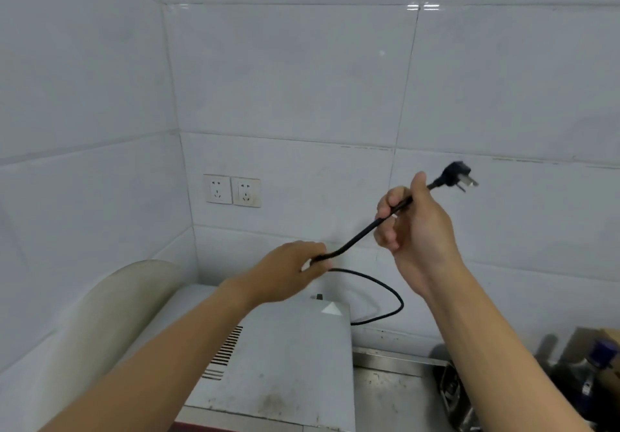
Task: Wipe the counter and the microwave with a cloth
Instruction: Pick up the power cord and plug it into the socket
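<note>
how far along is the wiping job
Done: the plug is out of the sockets. In hand: the left hand and right hand grip the cord. Left: nothing to wipe with in view, and the microwave and counter show smudges, so wiping looks not yet begun.

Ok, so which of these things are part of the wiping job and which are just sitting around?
Part of the job: microwave; black cord, gripped by left hand and right hand; counter. No cloth in view.
Just there: wall sockets; dark bottles.
</note>
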